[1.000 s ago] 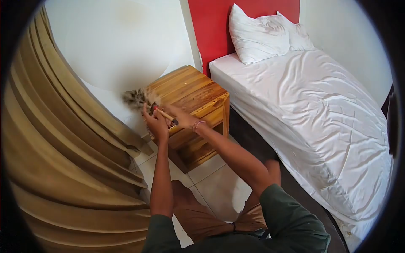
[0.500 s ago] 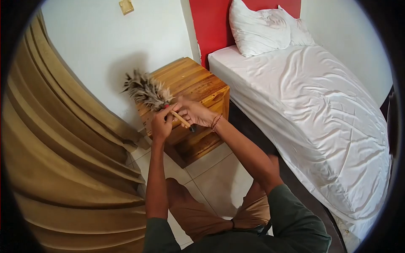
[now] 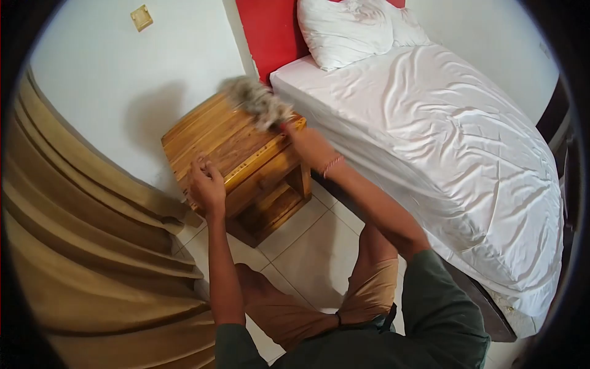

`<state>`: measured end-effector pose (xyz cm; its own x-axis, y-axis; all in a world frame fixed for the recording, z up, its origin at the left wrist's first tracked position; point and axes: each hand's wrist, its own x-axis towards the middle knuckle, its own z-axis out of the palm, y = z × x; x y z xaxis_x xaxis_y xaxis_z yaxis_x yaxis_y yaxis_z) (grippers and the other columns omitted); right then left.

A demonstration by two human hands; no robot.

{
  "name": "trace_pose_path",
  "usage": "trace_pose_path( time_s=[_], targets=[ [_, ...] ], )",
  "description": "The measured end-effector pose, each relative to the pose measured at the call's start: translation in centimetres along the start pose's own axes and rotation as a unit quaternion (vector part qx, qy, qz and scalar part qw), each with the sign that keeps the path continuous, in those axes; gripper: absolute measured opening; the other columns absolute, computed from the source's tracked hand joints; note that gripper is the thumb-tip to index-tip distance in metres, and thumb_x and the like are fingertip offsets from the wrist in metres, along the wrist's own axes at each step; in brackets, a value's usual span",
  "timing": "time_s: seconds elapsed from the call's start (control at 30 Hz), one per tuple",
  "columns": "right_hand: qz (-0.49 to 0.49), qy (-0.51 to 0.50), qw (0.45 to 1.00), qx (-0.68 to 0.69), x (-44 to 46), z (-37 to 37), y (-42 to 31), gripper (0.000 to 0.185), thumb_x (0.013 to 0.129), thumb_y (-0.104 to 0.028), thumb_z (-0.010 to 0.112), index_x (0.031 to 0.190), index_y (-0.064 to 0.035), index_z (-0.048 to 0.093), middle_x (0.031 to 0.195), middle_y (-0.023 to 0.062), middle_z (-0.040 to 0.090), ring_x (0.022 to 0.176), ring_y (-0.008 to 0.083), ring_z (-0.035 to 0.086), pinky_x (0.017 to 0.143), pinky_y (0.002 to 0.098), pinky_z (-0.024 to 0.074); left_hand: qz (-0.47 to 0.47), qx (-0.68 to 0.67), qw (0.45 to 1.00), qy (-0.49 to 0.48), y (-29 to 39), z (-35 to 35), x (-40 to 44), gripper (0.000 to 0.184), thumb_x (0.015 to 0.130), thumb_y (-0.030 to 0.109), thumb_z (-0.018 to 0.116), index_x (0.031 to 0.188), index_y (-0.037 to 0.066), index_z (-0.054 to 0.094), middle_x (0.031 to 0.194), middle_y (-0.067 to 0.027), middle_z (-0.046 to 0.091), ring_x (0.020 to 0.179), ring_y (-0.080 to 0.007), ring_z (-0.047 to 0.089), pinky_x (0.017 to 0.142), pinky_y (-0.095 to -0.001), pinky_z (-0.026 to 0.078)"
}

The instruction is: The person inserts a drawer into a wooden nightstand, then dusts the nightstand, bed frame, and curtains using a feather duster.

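Observation:
My right hand (image 3: pixel 311 149), with a beaded bracelet at its wrist, is closed around the handle of a feather duster (image 3: pixel 257 101). The grey-brown feathers, blurred by motion, are over the far right part of a wooden nightstand (image 3: pixel 215 136). Whether they touch the top I cannot tell. Most of the handle is hidden by my hand. At the nightstand's front left edge is my left hand (image 3: pixel 207 187), holding nothing, its fingers loosely bent and apart.
A bed with a wrinkled white sheet (image 3: pixel 424 147) and white pillows (image 3: pixel 347 31) stands to the right, against a red headboard (image 3: pixel 264 37). Brown curtains (image 3: pixel 86 227) hang at the left. White floor tiles (image 3: pixel 301 246) lie below, and a socket plate (image 3: pixel 141 18) is on the wall.
My left hand has let go of the duster and moved down and left. The duster, now in my right hand alone, has moved right across the nightstand. The view has shifted slightly.

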<state>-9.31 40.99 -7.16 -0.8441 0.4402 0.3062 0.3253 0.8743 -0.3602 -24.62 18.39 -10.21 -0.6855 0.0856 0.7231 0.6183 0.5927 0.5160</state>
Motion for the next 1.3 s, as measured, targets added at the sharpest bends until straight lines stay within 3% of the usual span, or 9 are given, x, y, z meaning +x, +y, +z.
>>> trace_pose_path(
  time_s=[0.1,0.23,0.4,0.5,0.6,0.8,1.0,1.2,1.3],
  targets=[
    [-0.26,-0.089,0.95,0.151,-2.5,0.3,0.5,0.05,0.083,-0.003,0.055,0.131,-0.0156,0.053,0.084,0.0167,0.068,0.08,0.038,0.067,0.072,0.0473,0.0532,-0.031,0.041,0.998,-0.024,1.0,-0.5,0.3,0.027,0.088,0.018,0.06,0.114,0.013,0.06,0.094,-0.0057,0.064,0.099,-0.0287,0.061,0.084,-0.0451,0.047],
    [-0.078,-0.078,0.994,-0.012,-0.6,-1.9,5.2,0.04,0.088,-0.01,0.054,0.127,-0.0176,0.062,0.1,0.0171,0.069,0.089,0.0382,0.065,0.08,0.0456,0.0514,0.007,0.085,0.996,-0.032,1.3,-0.6,0.7,0.03,0.086,0.02,0.063,0.113,0.01,0.059,0.096,-0.0042,0.064,0.104,-0.0299,0.058,0.09,-0.0462,0.044],
    [0.034,0.123,0.983,0.133,3.0,2.7,10.7,0.032,0.099,-0.022,0.05,0.127,-0.0121,0.061,0.105,0.0219,0.067,0.099,0.0416,0.063,0.086,0.0473,0.0493,-0.001,0.123,0.991,-0.054,1.7,0.2,0.7,0.03,0.084,0.021,0.065,0.112,0.01,0.059,0.097,-0.0047,0.065,0.105,-0.0302,0.058,0.093,-0.0455,0.043],
    [0.066,0.116,0.971,0.197,2.6,6.1,11.4,0.034,0.1,-0.024,0.048,0.128,-0.0093,0.06,0.108,0.0242,0.066,0.102,0.0423,0.062,0.088,0.0464,0.0486,-0.014,0.149,0.987,-0.061,1.5,0.8,0.7,0.029,0.084,0.023,0.065,0.11,0.01,0.06,0.099,-0.0047,0.065,0.105,-0.03,0.058,0.093,-0.0452,0.043],
    [0.04,0.081,0.976,0.197,2.3,12.7,15.8,0.03,0.096,-0.019,0.049,0.12,-0.0079,0.064,0.104,0.0262,0.066,0.094,0.0455,0.064,0.082,0.0495,0.0513,-0.011,0.165,0.984,-0.066,2.2,0.5,0.7,0.028,0.084,0.026,0.065,0.107,0.011,0.061,0.1,-0.0052,0.066,0.105,-0.0302,0.058,0.091,-0.0457,0.044],
    [0.114,-0.229,0.966,-0.02,-1.4,18.8,19.7,0.032,0.091,-0.011,0.048,0.118,-0.0084,0.065,0.104,0.0261,0.066,0.095,0.0462,0.064,0.086,0.053,0.0495,0.045,0.196,0.976,-0.08,0.9,1.7,0.7,0.022,0.087,0.03,0.062,0.1,0.013,0.066,0.102,-0.0057,0.065,0.106,-0.0298,0.058,0.088,-0.0474,0.045],
    [0.055,0.123,0.958,0.252,1.6,17.4,16.1,0.034,0.092,-0.018,0.048,0.119,-0.0084,0.064,0.106,0.0277,0.065,0.098,0.0457,0.063,0.086,0.0523,0.05,0.045,0.214,0.972,-0.087,0.8,2.0,0.7,0.024,0.088,0.034,0.059,0.098,0.014,0.067,0.105,-0.0062,0.064,0.107,-0.03,0.058,0.089,-0.0481,0.045],
    [0.134,-0.101,0.985,0.047,3.0,17.8,17.7,0.031,0.094,-0.022,0.046,0.119,-0.0121,0.061,0.104,0.0228,0.067,0.098,0.0441,0.063,0.085,0.0526,0.0493,0.051,0.237,0.966,-0.094,1.2,1.8,0.8,0.024,0.088,0.035,0.059,0.097,0.014,0.068,0.103,-0.0068,0.065,0.107,-0.03,0.058,0.093,-0.0473,0.044],
    [0.149,0.076,0.969,0.179,1.8,16.1,15.7,0.031,0.099,-0.03,0.047,0.119,-0.0138,0.065,0.104,0.0222,0.067,0.097,0.044,0.063,0.085,0.0525,0.0507,0.053,0.245,0.963,-0.101,1.2,1.8,0.8,0.029,0.09,0.037,0.057,0.105,0.014,0.067,0.106,-0.007,0.065,0.107,-0.03,0.058,0.095,-0.0458,0.044]
  ],
)
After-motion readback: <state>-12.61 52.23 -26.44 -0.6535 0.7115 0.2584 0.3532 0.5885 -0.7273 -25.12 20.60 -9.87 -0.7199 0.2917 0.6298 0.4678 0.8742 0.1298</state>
